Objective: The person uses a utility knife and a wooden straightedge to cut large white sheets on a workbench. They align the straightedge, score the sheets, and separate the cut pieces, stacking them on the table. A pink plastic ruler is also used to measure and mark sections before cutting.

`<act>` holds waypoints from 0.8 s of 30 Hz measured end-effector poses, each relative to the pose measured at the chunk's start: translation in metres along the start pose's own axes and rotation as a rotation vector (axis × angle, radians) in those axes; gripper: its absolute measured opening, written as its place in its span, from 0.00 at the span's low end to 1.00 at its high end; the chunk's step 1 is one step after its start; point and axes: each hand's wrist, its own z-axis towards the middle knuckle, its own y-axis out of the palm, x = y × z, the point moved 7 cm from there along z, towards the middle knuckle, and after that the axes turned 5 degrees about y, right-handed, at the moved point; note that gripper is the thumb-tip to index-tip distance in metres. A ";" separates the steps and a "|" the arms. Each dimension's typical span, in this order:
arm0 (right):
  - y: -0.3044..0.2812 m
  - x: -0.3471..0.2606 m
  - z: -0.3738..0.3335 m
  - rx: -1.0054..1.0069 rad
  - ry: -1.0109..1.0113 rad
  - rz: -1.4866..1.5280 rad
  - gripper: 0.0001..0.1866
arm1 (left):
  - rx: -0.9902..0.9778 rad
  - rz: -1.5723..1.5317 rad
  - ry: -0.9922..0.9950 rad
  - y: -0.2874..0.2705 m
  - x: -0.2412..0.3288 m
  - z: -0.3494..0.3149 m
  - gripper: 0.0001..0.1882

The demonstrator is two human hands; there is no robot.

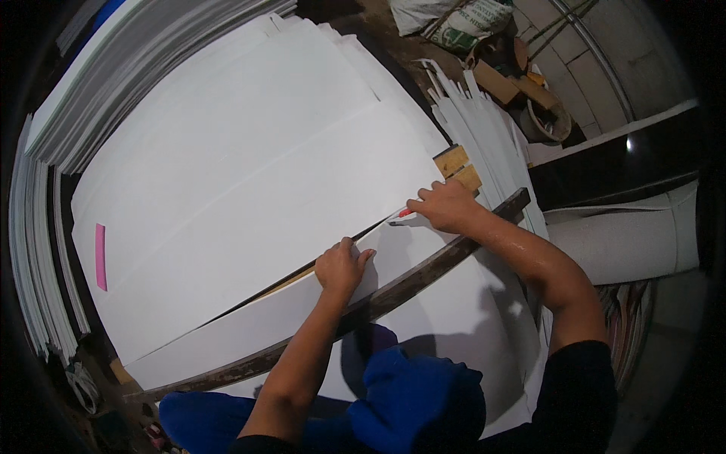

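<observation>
A large white sheet (257,174) lies across the work surface, with a long white strip (227,331) along its near side. Between them a dark gap widens toward the middle. My left hand (342,267) is curled over the strip's far edge, thumb out to the right. Farther right, my right hand (446,206) is closed around a small red-handled tool (404,213), seemingly a utility knife. Its dark lower end rests at the strip's edge; most of the handle is hidden by my fingers. A long dark straight bar (408,289) lies across the sheets under my forearms.
Stacked white sheets (151,72) stand at the left and far left. A pink strip (100,257) lies on the big sheet. Yellowish wooden blocks (452,161) sit beyond my right hand. White offcuts (480,129), sacks (473,23) and a bucket (546,125) fill the far right; a white roll (620,238) lies right.
</observation>
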 end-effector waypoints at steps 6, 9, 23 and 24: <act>0.014 -0.006 0.010 0.035 -0.040 0.009 0.12 | 0.036 0.024 0.029 0.000 0.004 -0.008 0.30; 0.020 0.003 0.011 0.072 -0.037 -0.008 0.11 | 0.066 0.037 0.044 -0.002 0.005 -0.010 0.30; 0.039 0.104 0.001 0.102 0.086 -0.130 0.10 | 0.019 0.035 0.066 0.002 0.008 0.000 0.32; 0.037 0.103 -0.001 0.121 0.088 -0.113 0.10 | 0.014 0.032 0.072 0.002 0.012 0.004 0.32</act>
